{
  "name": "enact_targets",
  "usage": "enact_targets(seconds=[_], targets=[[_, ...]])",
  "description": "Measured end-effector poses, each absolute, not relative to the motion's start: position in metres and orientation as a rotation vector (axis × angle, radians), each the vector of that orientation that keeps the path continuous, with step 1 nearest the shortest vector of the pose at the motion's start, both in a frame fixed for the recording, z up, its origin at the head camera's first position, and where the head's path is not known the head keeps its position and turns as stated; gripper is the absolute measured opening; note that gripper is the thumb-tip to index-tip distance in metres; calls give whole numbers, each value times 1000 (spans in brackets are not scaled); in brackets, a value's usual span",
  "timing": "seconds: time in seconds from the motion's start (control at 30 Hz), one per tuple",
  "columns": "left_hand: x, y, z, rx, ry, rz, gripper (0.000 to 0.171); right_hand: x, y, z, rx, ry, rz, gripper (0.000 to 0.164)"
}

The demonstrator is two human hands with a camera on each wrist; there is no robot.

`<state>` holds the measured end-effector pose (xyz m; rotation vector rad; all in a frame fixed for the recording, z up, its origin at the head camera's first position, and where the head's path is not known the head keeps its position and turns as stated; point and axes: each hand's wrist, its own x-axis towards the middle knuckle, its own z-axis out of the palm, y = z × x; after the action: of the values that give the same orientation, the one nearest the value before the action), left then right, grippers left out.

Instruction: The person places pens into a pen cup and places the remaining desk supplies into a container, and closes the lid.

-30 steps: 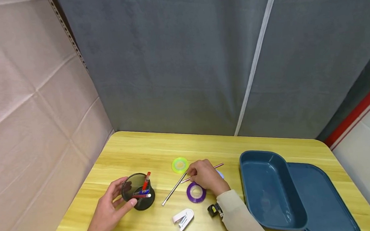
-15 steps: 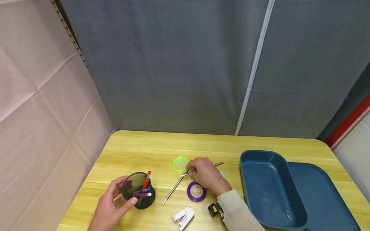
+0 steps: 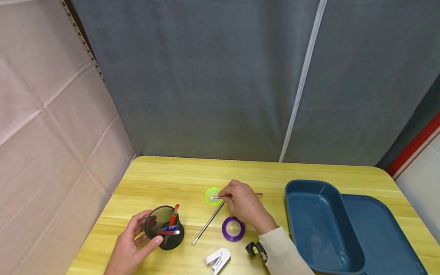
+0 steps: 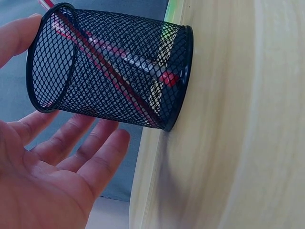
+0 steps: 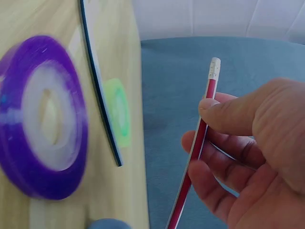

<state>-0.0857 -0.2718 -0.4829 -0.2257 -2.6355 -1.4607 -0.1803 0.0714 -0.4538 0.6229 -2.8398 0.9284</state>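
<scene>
A black mesh pen holder [image 4: 119, 67] stands upright at the left of the table, with a few red and blue pens or pencils leaning in it. My left hand [image 3: 130, 248] holds it loosely near the rim, thumb on one side and fingers on the other. My right hand [image 3: 244, 204] pinches a red-and-white striped pencil [image 5: 197, 143] between thumb and fingers, its white eraser end up in the right wrist view. Below that hand, a dark and silver pencil [image 3: 207, 223] lies on the table. Nearby are a green tape roll [image 3: 210, 194] and a purple tape roll [image 3: 226, 233].
Near the front edge lies a small white stapler [image 3: 221, 257]. A deep blue container [image 3: 322, 228] sits at the right, partly over a flat blue lid [image 3: 383, 232]. A grey curtain [image 3: 200, 79] hangs behind the wooden table [image 3: 176, 174].
The right hand has lifted the red-striped pencil off the table and moved slightly away from me; the pencil now passes over the green tape. The left hand and pen holder stay put.
</scene>
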Motion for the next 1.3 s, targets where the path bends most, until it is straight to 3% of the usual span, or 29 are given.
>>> enact_targets(seconds=[0.83, 1.3], targets=[[-87, -273, -485, -272, -2610, -1486, 69, -163, 64, -415, 634, -2656, 1186, 18], [-87, -273, -484, -259, -2613, -1501, 70, -157, 51, -404, 677, -2398, 1582, 18]])
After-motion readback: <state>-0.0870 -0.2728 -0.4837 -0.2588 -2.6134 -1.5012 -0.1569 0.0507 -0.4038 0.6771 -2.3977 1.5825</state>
